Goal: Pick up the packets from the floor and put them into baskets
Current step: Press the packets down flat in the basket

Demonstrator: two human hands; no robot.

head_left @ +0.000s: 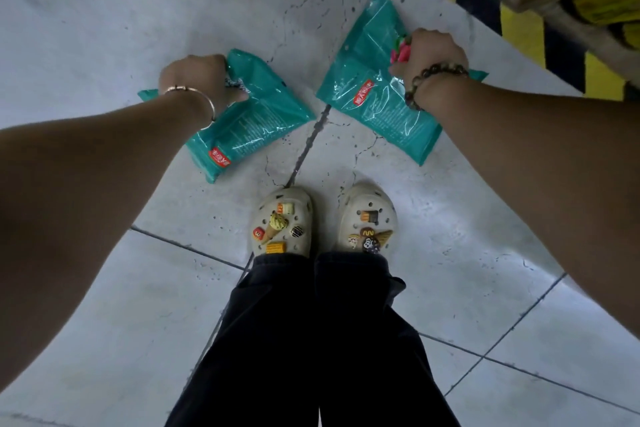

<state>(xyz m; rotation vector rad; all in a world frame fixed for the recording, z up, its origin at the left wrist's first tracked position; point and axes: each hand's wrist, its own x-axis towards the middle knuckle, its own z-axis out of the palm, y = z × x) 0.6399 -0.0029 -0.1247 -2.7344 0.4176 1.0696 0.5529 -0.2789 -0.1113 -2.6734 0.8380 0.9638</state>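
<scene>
Two teal plastic packets lie on the grey tiled floor in front of my feet. My left hand [199, 78], with a thin bangle on the wrist, grips the left packet [258, 118] at its upper edge, fingers curled round it. My right hand [431, 52], with a bead bracelet on the wrist, grips the right packet [369, 83] at its right side, over a red and green print. Both packets touch the floor. No basket is in view.
My two feet in pale clogs [282, 220] with charms stand just behind the packets. A yellow and black striped strip [519, 28] runs along the floor at the upper right, below a shelf holding yellow packs [602, 4]. Bare tiles stretch to the left.
</scene>
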